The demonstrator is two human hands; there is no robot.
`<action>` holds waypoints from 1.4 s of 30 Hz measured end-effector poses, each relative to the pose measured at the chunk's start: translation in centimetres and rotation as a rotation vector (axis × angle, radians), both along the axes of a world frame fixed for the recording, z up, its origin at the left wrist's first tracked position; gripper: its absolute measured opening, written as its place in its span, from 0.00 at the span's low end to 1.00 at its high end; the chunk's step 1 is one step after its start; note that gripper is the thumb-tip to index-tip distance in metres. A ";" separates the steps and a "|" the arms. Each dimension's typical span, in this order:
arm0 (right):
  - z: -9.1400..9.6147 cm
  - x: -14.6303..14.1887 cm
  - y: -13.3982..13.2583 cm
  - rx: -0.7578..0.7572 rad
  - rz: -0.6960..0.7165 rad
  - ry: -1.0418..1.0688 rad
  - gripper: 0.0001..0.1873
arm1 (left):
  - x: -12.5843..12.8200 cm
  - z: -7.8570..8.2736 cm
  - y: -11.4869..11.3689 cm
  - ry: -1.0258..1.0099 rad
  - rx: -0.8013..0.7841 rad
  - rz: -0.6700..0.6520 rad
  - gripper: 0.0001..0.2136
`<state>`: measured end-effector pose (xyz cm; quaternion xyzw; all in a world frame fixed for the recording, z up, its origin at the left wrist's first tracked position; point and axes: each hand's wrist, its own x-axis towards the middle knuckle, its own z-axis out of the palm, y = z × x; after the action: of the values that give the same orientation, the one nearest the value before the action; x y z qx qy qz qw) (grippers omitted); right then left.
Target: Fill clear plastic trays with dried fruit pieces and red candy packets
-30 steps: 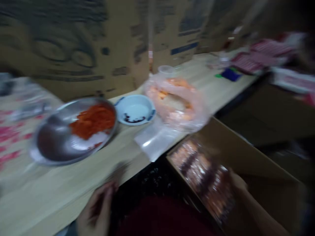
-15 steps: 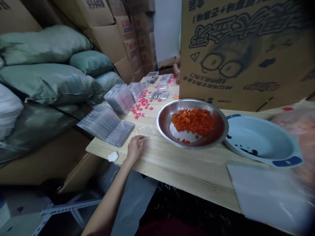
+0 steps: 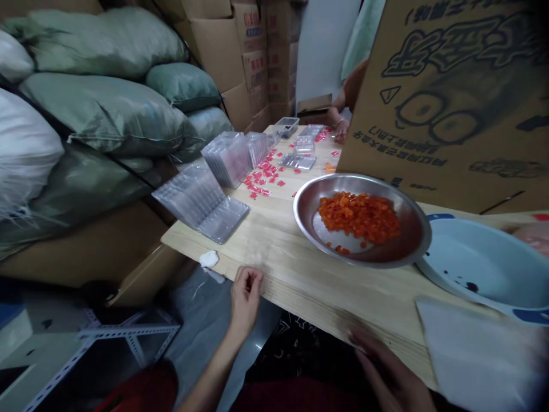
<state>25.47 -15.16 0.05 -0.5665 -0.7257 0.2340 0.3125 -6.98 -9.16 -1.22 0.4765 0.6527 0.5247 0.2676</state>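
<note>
My left hand (image 3: 246,300) is at the table's front edge with its fingers curled together in a pinch. A blurred piece of clear plastic film (image 3: 259,249) reaches from its fingertips over the table top. My right hand (image 3: 388,369) is low at the front edge, to the right; motion smears its fingers, and I cannot make out anything in them. Beyond the hands, a steel bowl (image 3: 306,229) holds a heap of small orange, glossy pieces (image 3: 360,216). To its right is a light blue basin (image 3: 493,257) with dark spots inside.
Clear plastic trays (image 3: 225,214) stand at the left, with small red packets (image 3: 266,171) beside them. A large cardboard box (image 3: 450,114) rises behind the bowl. A white sheet (image 3: 467,349) lies front right. Another person's hand (image 3: 342,129) rests at the far end. Stuffed sacks (image 3: 115,109) line the left.
My left hand has drawn back toward the table edge, its fingers curling, and the clear film has shifted with it. My right hand has come into view. The view has swung slightly left.
</note>
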 end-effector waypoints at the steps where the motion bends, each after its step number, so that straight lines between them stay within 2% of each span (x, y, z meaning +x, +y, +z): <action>1: 0.5 -1.9 0.7 0.048 0.094 0.042 0.20 | 1.3 0.4 -1.3 -0.180 -0.002 0.014 0.11; 3: 1.4 -5.5 2.6 0.126 0.225 0.035 0.26 | 4.5 0.8 -3.2 -0.568 -0.029 -0.036 0.12; 5: 1.5 -7.8 4.5 0.182 0.342 -0.070 0.31 | 7.8 0.4 -4.2 -0.907 -0.078 -0.128 0.13; 7: 0.4 -8.2 5.9 0.192 0.410 -0.207 0.28 | 10.4 -0.7 -4.8 -1.094 -0.162 -0.247 0.14; 8: -0.4 -7.7 6.4 0.175 0.422 -0.274 0.26 | 11.1 -1.3 -5.0 -1.100 -0.207 -0.324 0.14; 10: -2.4 -5.9 6.9 0.127 0.423 -0.382 0.24 | 11.1 -2.2 -5.2 -0.934 -0.294 -0.491 0.14; 12: -3.9 -3.9 7.1 0.099 0.405 -0.444 0.23 | 9.4 -1.9 -4.8 -0.671 -0.362 -0.597 0.13; 13: -4.5 -3.0 7.2 0.104 0.387 -0.458 0.24 | 8.2 -1.2 -4.2 -0.545 -0.372 -0.612 0.14; 15: -5.0 -1.8 7.4 0.138 0.341 -0.466 0.24 | 5.8 1.5 -1.9 -0.316 -0.319 -0.588 0.16; 17: -4.9 -1.0 7.8 0.162 0.304 -0.464 0.24 | 4.5 5.0 1.9 -0.068 -0.139 -0.526 0.15; 19: -4.2 -0.7 8.1 0.164 0.290 -0.446 0.24 | 5.0 8.0 7.1 0.150 0.040 -0.505 0.12; 21: -2.4 -0.3 7.9 0.159 0.281 -0.389 0.22 | 7.2 9.5 12.7 0.384 0.083 -0.566 0.09; 23: 0.4 0.2 7.3 0.147 0.277 -0.285 0.21 | 10.5 9.3 17.7 0.683 -0.063 -0.713 0.09; 25: 4.0 1.6 6.8 0.109 0.233 -0.159 0.18 | 13.9 7.9 21.3 0.810 -0.169 -0.828 0.09; 27: 7.6 4.0 7.1 0.062 0.102 -0.057 0.16 | 16.5 6.1 23.1 0.845 -0.216 -0.904 0.09; 29: 10.3 7.5 8.5 0.084 -0.090 -0.016 0.15 | 18.2 4.7 23.7 0.879 -0.234 -0.945 0.06; 31: 11.4 11.7 11.1 0.155 -0.257 -0.030 0.15 | 19.0 4.0 23.6 0.902 -0.217 -0.957 0.03; 32: 11.5 13.7 12.8 0.142 -0.316 -0.055 0.15 | 19.0 3.9 23.6 0.907 -0.200 -0.956 0.03; 34: 10.7 17.0 16.6 0.073 -0.399 -0.172 0.15 | 18.6 4.2 23.5 0.898 -0.161 -0.945 0.03; 36: 9.1 18.8 20.3 -0.086 -0.425 -0.327 0.14 | 17.8 4.7 23.4 0.869 -0.124 -0.923 0.02; 39: 6.4 18.5 24.9 -0.181 -0.403 -0.358 0.11 | 16.2 5.4 22.8 0.633 -0.022 -0.854 0.03; 42: 4.2 16.6 27.6 -0.198 -0.389 -0.331 0.05 | 14.4 5.8 21.5 0.333 0.084 -0.745 0.07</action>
<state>42.07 12.40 4.26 -0.7535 -0.6181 0.1437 0.1720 7.46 12.37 4.58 0.7692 0.4478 0.3337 0.3106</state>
